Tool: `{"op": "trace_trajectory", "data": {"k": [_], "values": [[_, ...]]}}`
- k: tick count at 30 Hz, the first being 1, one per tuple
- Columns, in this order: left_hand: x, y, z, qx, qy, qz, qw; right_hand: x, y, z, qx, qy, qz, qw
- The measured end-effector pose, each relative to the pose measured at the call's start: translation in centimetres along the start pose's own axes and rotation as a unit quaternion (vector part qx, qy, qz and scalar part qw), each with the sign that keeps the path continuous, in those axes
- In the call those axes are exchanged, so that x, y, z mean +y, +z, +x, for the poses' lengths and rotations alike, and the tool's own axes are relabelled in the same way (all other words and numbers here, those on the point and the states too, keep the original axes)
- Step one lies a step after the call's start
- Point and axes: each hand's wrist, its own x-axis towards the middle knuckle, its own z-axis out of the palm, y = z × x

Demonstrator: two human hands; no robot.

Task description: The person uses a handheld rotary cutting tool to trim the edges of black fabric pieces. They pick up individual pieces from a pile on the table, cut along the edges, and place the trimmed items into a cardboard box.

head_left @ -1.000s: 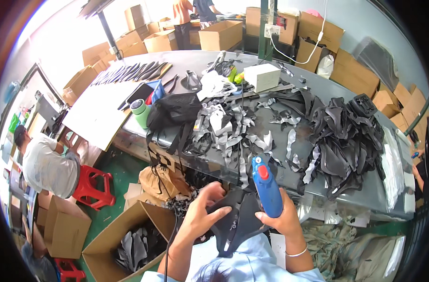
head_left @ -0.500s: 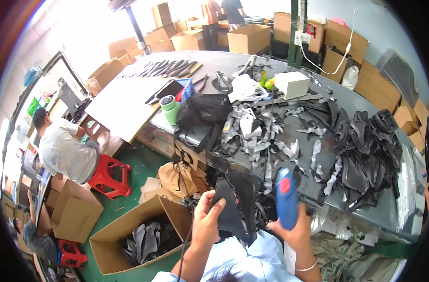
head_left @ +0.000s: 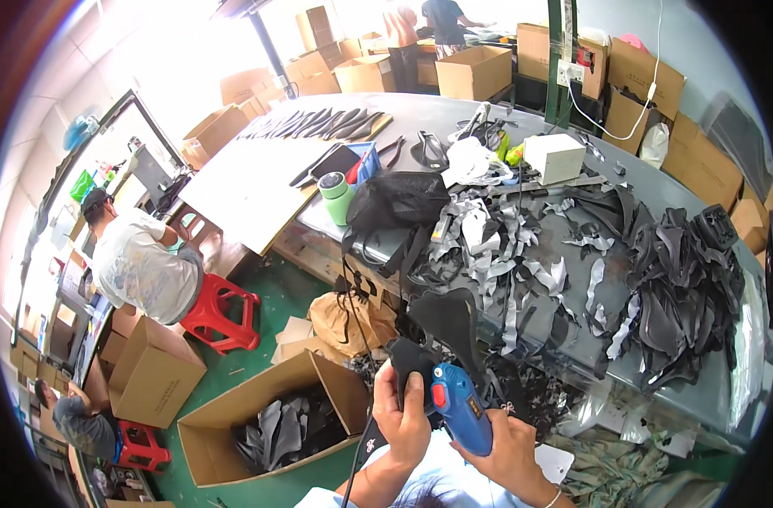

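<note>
My left hand (head_left: 405, 427) pinches a dark, flat shaped piece (head_left: 412, 360) between thumb and fingers, in front of my chest. My right hand (head_left: 507, 457) is wrapped round a blue handheld power tool (head_left: 464, 416) with a red button. The tool leans to the upper left, its front end right beside the dark piece; whether they touch I cannot tell. A larger black panel (head_left: 451, 320) hangs just beyond; I cannot tell whether it is joined to the held piece. A thin black cord runs down past my left wrist.
Grey and black scraps (head_left: 488, 245) cover the table beside a heap of black shaped pieces (head_left: 687, 288). A black bag (head_left: 395, 203) and green bottle (head_left: 335, 199) stand leftward. An open carton (head_left: 225, 453) holds dark pieces. A person sits on a red stool (head_left: 225, 309).
My right hand has brought the blue tool left and down, tilting it toward the dark piece. My left hand keeps its hold. The whole view has shifted slightly.
</note>
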Motion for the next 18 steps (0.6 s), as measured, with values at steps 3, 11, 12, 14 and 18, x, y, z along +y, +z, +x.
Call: {"op": "trace_trajectory", "data": {"k": [3,11,12,14,18], "values": [[-0.1,0.2,-0.4,0.004,0.022,-0.017,1.000,-0.4,-0.3,0.1,0.001,-0.006,-0.005,1.000],[-1.1,-1.2,-0.4,-0.089,0.076,0.037,0.992,-0.5,-1.0,0.8,0.019,-0.031,-0.004,0.999],[-1.3,-1.4,-0.2,-0.110,0.084,0.035,0.990,-0.5,-1.1,0.9,0.019,-0.026,0.004,0.999],[-2.2,-1.9,0.1,-0.170,0.107,0.071,0.977,-0.4,-1.7,1.2,0.022,-0.011,0.011,1.000],[-2.4,-2.0,0.4,-0.258,0.039,0.032,0.965,0.0,-3.8,2.9,0.081,0.065,0.048,0.993]]}}
